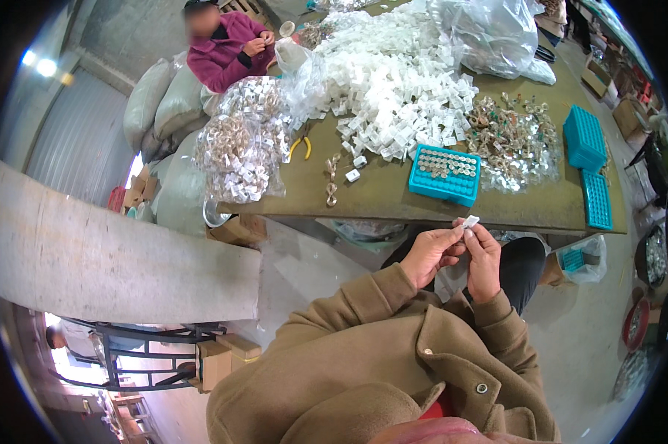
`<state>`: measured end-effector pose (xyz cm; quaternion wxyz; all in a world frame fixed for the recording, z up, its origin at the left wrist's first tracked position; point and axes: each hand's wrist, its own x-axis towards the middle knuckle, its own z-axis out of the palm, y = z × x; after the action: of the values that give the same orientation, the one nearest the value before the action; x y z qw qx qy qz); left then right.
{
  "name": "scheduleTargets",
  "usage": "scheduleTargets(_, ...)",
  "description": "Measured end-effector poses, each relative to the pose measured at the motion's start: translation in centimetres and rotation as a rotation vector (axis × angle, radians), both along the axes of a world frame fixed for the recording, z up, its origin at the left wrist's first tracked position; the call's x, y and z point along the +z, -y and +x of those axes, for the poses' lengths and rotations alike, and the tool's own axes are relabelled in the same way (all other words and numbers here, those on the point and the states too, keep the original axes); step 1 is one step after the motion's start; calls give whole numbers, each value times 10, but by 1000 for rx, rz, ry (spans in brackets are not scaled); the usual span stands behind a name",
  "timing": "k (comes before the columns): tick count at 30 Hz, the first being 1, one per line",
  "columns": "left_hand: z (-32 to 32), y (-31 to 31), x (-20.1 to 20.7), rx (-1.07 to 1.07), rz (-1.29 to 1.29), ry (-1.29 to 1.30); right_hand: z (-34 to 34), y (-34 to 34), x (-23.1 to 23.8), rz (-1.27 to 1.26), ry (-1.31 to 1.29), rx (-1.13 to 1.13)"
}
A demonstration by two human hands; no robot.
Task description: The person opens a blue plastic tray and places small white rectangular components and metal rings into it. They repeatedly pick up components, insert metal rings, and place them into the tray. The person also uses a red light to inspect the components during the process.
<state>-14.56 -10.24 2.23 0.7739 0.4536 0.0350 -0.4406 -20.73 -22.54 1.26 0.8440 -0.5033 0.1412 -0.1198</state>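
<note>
Just off the table's front edge, my left hand (430, 256) and my right hand (484, 265) meet, fingers pinched together. Between their fingertips is a small white plastic piece (471, 221); any smaller part in the fingers is hidden. Right ahead of them, a teal tray (443, 194) holds rows of small round metallic parts (445, 164) in its far portion. Beyond it lies a large heap of white plastic pieces (400, 96). A pile of small metallic parts (513, 140) sits to the tray's right. One white piece (352, 176) lies alone left of the tray.
Yellow-handled pliers (301, 147) and a short row of metallic parts (332, 185) lie on the green table (393, 206). Filled clear bags (238, 148) stand left. Teal trays (584, 139) are stacked right. A person in purple (227, 44) works at the far left corner.
</note>
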Motion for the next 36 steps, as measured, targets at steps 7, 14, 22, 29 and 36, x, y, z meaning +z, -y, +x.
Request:
scheduleTargets(7,-6,1,11,-26,156,415,-3,2,6,13,-21,2)
scheduleTargets(14,-6,-4,3,-17,45,434,-4,-10,14,172,35,60)
scheduleTargets(22,-9,-7,13,-7,76,649,-3,-26,14,89,19,-23)
scheduleTargets(29,-10,-9,7,-3,57,514,-4,-24,17,234,-42,-8)
scheduleTargets(36,-5,-10,4,-35,-55,238,-2,-22,15,242,-58,-41)
